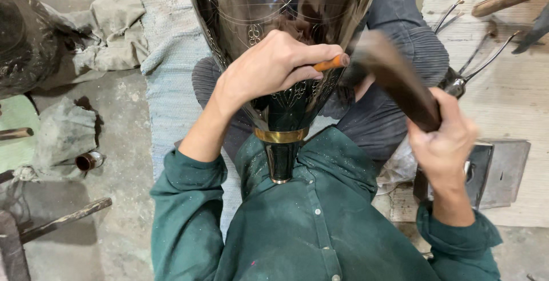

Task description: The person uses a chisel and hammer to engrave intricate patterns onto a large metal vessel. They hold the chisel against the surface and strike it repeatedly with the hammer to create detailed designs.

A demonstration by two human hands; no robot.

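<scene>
Where grey rug (171, 69) ends, bare concrete floor (123, 161).

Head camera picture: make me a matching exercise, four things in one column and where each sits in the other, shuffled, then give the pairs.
Things:
1. Orange-tipped chisel
2. Hammer
3. Gold band
4. Small metal cup

Places:
A. On the floor, beside a grey rag
B. Around the narrow neck of the dark vase
C. In the right hand
D. In the left hand, against the vase

Pairs: 1-D, 2-C, 3-B, 4-A
</scene>
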